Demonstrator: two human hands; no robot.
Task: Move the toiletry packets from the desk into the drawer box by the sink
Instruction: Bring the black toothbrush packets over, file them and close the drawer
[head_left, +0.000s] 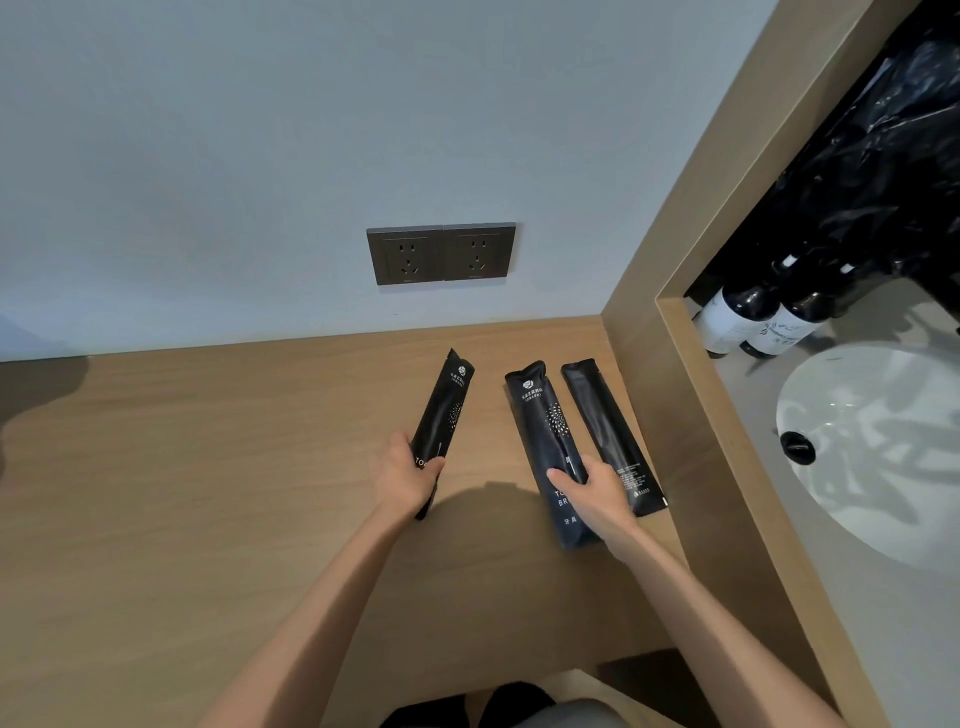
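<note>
Middle toiletry packet lies on the desk, long axis pointing away from me, pinched by my right grip; my left grip clamps the left packet; the third packet lies just rightward.

We see a dark grey socket plate on a pale blue-grey wall. Below the plate, the desk is light tan with fine wood grain. Just under the plate, the first packet is black with white lettering and a white burst of dots. Down and right of the plate, the second packet shows the same black and dotted burst. Further right, the third packet is plain black with small white print. Far right of the plate we find dark bottles with white labels, a white basin with a black drain, and glossy black plastic.
</note>
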